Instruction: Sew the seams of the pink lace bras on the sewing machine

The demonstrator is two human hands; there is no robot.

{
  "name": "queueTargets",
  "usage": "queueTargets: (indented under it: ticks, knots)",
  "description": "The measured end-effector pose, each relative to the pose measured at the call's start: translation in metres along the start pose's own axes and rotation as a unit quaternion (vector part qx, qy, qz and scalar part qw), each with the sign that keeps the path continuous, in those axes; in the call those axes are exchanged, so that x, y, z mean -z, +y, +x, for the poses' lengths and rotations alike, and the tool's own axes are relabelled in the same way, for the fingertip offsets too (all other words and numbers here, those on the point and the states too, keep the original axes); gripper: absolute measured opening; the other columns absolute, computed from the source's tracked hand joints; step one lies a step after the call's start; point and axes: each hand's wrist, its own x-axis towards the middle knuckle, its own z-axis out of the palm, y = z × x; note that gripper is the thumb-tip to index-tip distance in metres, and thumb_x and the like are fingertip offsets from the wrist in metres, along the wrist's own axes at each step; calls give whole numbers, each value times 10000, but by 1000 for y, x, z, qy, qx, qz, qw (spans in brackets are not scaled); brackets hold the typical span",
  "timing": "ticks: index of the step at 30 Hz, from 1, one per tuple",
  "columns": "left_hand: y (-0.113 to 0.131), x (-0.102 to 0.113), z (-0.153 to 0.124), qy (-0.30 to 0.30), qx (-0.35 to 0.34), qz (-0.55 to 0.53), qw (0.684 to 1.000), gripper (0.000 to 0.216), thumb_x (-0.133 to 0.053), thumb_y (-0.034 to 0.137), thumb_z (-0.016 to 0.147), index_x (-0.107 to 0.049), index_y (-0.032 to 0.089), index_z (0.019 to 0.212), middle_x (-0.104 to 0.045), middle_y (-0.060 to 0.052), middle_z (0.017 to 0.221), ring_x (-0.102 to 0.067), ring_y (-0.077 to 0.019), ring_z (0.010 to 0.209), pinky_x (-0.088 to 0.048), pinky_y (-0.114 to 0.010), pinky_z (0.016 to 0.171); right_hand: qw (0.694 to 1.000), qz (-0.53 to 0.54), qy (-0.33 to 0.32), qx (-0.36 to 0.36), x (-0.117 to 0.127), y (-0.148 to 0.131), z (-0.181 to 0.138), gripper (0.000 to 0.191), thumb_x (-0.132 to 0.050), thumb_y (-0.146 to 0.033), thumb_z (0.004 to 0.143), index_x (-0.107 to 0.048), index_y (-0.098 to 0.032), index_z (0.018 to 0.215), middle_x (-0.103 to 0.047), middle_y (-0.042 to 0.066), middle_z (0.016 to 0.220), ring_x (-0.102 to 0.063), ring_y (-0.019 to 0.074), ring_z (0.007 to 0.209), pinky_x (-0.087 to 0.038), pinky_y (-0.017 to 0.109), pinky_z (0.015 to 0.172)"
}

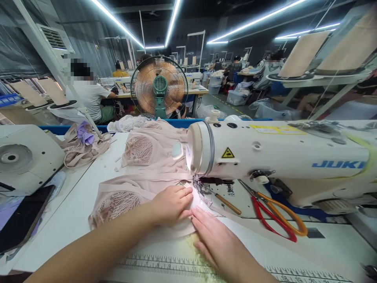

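Note:
A pale pink bra with lace cups [118, 202] lies on the machine bed, its edge running under the presser foot [196, 182] of the sewing machine [235, 149]. Flat on the fabric, just in front of the foot, rests my left hand [173, 202], fingers stretched out. My right hand [213, 232] lies beside it, fingers extended over the fabric's right edge, its fingertips close to my left thumb. Neither hand is wrapped round anything. A narrow pink strip [225, 210] trails to the right from the foot. More pink lace pieces [141, 149] are heaped behind.
Right of the needle lie red-and-orange-handled scissors [277, 214] and a wooden-handled tool [228, 203]. A printed ruler [165, 265] runs along the front edge. At left are a phone [25, 218] and another machine head [26, 157]. A fan [160, 86] and a seated co-worker [88, 94] are beyond.

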Motion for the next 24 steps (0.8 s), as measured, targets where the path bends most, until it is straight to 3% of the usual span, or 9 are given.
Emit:
queueTargets:
  ticks: [6,14,24]
  knots:
    - [0,-3,11,36,6,16,999,482,-459,421,863,-562,58,1163,-550,-147,1260,-483,-290,1147,-388,-388,999,995,-75,56,34,-1,-1,-30,450,-529,-302,836,-540,-68,1220,-529,152,1281,-535,255,1143,-499,320,895]
    - [0,-6,18,43,33,14,998,443,-462,385,859,-556,50,1132,-541,-181,1236,-501,-295,1101,-420,-398,956,990,-121,67,35,0,2,-24,438,-515,-296,821,-557,-58,1186,-551,157,1253,-562,261,1106,-531,344,833]
    - [4,-1,20,22,37,15,999,397,-483,390,854,-541,78,1093,-562,-162,1106,-512,-280,1011,-446,-394,879,990,-111,73,48,0,2,-27,421,-522,-279,810,-562,-82,1180,-551,143,1261,-548,250,1125,-508,327,866]
